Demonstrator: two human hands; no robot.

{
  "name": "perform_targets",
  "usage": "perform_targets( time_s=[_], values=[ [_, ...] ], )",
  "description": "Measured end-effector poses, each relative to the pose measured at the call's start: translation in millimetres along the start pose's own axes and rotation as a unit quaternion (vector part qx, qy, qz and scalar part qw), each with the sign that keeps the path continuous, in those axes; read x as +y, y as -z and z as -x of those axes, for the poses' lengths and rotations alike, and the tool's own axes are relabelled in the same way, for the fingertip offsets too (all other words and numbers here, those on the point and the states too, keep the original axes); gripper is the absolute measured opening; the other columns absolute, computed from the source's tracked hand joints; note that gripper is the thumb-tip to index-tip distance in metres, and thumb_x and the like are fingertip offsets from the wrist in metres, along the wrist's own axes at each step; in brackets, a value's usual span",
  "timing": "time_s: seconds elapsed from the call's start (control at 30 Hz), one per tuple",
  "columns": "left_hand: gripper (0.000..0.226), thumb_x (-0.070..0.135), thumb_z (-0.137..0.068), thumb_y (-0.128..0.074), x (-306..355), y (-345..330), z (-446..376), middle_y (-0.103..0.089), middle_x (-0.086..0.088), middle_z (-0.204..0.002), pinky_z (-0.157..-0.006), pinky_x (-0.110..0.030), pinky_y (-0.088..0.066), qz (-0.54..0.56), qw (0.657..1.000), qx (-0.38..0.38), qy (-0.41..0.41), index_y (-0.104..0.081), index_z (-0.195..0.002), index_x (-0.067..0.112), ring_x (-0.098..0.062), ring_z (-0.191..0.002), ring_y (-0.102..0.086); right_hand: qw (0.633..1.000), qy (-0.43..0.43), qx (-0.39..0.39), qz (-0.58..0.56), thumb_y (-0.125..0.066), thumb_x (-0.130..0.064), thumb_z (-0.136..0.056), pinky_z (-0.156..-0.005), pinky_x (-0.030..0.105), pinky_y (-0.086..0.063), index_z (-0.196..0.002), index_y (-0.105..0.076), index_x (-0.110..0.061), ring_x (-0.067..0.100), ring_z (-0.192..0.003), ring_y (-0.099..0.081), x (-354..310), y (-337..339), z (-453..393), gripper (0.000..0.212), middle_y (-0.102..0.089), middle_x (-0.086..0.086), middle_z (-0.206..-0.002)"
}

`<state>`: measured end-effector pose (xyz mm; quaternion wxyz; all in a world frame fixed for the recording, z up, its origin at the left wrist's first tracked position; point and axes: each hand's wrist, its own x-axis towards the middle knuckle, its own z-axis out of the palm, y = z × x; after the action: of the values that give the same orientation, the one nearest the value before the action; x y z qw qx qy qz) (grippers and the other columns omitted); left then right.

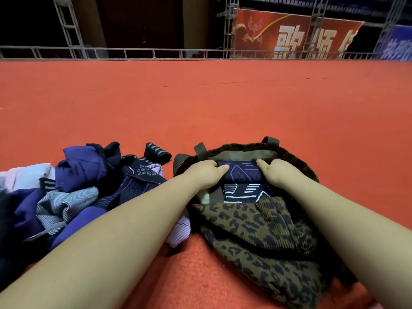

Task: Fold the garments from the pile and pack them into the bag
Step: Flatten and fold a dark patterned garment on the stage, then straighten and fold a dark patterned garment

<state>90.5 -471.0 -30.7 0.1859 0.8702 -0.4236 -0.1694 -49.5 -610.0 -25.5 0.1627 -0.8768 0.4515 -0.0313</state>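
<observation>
2 hands (206,172) (275,170) | grip clamped on folded garment (242,172) between them | inside leopard bag (256,226)

Leopard print against red

Brown-and-black leopard-print bag (263,230); navy garment (242,172) with purple geometric lines; pile (73,188) of navy, purple, grey stripes, lower left; red carpet (200,103).

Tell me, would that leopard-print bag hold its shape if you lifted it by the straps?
Probably not: the leopard-print bag lies slumped and creased on the carpet, so it looks soft. It would likely sag round the folded garment inside, and seems light.
</observation>
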Motion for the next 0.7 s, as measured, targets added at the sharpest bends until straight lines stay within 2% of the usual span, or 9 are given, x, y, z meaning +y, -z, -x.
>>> perform_targets(
  time_s=[0.07, 0.13, 0.2, 0.23, 0.37, 0.43, 0.47, 0.57, 0.7],
  values=[
    [0.055, 0.054, -0.096, -0.035, 1, 5, 8, -0.058, -0.010, -0.125, -0.081, -0.031, -0.039, 0.018, 1.000, 0.001, -0.003, -0.055, -0.121, 0.009, -0.027, -0.111, -0.055, 0.998, -0.017, 0.033, -0.060, -0.028, -0.052, -0.098, -0.093, 0.037, -0.040, -0.130, -0.048, 0.001, 0.034, -0.117, -0.053, 2, 4, 13, 0.066, -0.056, 0.021, -0.130],
    [0.046, 0.052, -0.095, -0.039, 0, 11, 17, -0.062, -0.008, -0.108, -0.072, -0.030, -0.038, 0.038, 0.999, 0.004, -0.005, -0.059, -0.106, 0.012, -0.023, -0.097, -0.057, 0.996, -0.018, 0.048, -0.068, -0.030, -0.058, -0.094, -0.084, 0.037, -0.042, -0.127, -0.045, -0.002, 0.032, -0.109, -0.057, 2, 10, 31, 0.067, -0.059, 0.018, -0.123],
    [0.034, 0.048, -0.094, -0.043, 0, 18, 29, -0.060, -0.003, -0.092, -0.065, -0.029, -0.037, 0.063, 0.998, 0.014, -0.010, -0.056, -0.093, 0.017, -0.019, -0.083, -0.054, 0.995, 0.010, 0.067, -0.068, -0.033, -0.057, -0.094, -0.074, 0.035, -0.040, -0.118, -0.048, -0.006, 0.029, -0.100, -0.057, -1, 17, 50, 0.059, -0.061, 0.012, -0.114],
    [0.029, 0.046, -0.093, -0.045, 0, 22, 37, -0.059, 0.000, -0.091, -0.065, -0.028, -0.038, 0.077, 0.997, 0.023, -0.017, -0.056, -0.093, 0.019, -0.017, -0.082, -0.054, 0.994, 0.031, 0.076, -0.076, -0.034, -0.055, -0.094, -0.072, 0.034, -0.039, -0.113, -0.051, -0.008, 0.027, -0.096, -0.057, -5, 21, 61, 0.053, -0.062, 0.009, -0.109],
    [0.029, 0.042, -0.090, -0.052, -10, 41, 84, -0.063, 0.007, -0.104, -0.082, -0.028, -0.044, 0.113, 0.991, 0.044, -0.056, -0.062, -0.110, 0.023, -0.013, -0.098, -0.058, 0.984, 0.104, 0.054, -0.132, -0.040, -0.048, -0.095, -0.077, 0.034, -0.044, -0.097, -0.058, -0.016, 0.019, -0.088, -0.059, -34, 30, 108, 0.037, -0.064, 0.001, -0.093],
    [0.021, 0.036, -0.090, -0.055, -22, 55, 112, -0.065, 0.007, -0.103, -0.091, -0.031, -0.046, 0.125, 0.988, 0.045, -0.074, -0.066, -0.103, 0.023, -0.012, -0.100, -0.059, 0.977, 0.140, 0.040, -0.155, -0.046, -0.044, -0.093, -0.073, 0.033, -0.043, -0.087, -0.057, -0.018, 0.014, -0.081, -0.057, -54, 25, 129, 0.029, -0.062, -0.005, -0.084],
    [0.015, 0.033, -0.090, -0.056, -33, 64, 128, -0.067, 0.007, -0.098, -0.090, -0.029, -0.047, 0.135, 0.986, 0.049, -0.080, -0.066, -0.097, 0.023, -0.010, -0.095, -0.060, 0.972, 0.162, 0.040, -0.164, -0.049, -0.041, -0.093, -0.071, 0.032, -0.042, -0.081, -0.055, -0.019, 0.012, -0.077, -0.055, -67, 20, 139, 0.026, -0.060, -0.007, -0.079],
    [0.012, 0.026, -0.090, -0.057, -67, 89, 169, -0.064, 0.010, -0.077, -0.065, -0.015, -0.045, 0.146, 0.984, 0.066, -0.080, -0.066, -0.087, 0.019, -0.002, -0.071, -0.057, 0.957, 0.216, 0.071, -0.182, -0.055, -0.034, -0.090, -0.062, 0.026, -0.039, -0.069, -0.052, -0.022, 0.007, -0.066, -0.050, -104, 4, 161, 0.025, -0.055, -0.009, -0.067],
    [0.012, 0.019, -0.090, -0.056, -121, 112, 215, -0.066, 0.005, -0.084, -0.061, -0.013, -0.044, 0.186, 0.979, 0.067, -0.041, -0.067, -0.090, 0.013, -0.007, -0.077, -0.059, 0.949, 0.236, 0.065, -0.198, -0.060, -0.032, -0.088, -0.056, 0.021, -0.035, -0.063, -0.050, -0.021, 0.007, -0.061, -0.048, -140, -23, 177, 0.029, -0.053, -0.009, -0.061]
  ],
)
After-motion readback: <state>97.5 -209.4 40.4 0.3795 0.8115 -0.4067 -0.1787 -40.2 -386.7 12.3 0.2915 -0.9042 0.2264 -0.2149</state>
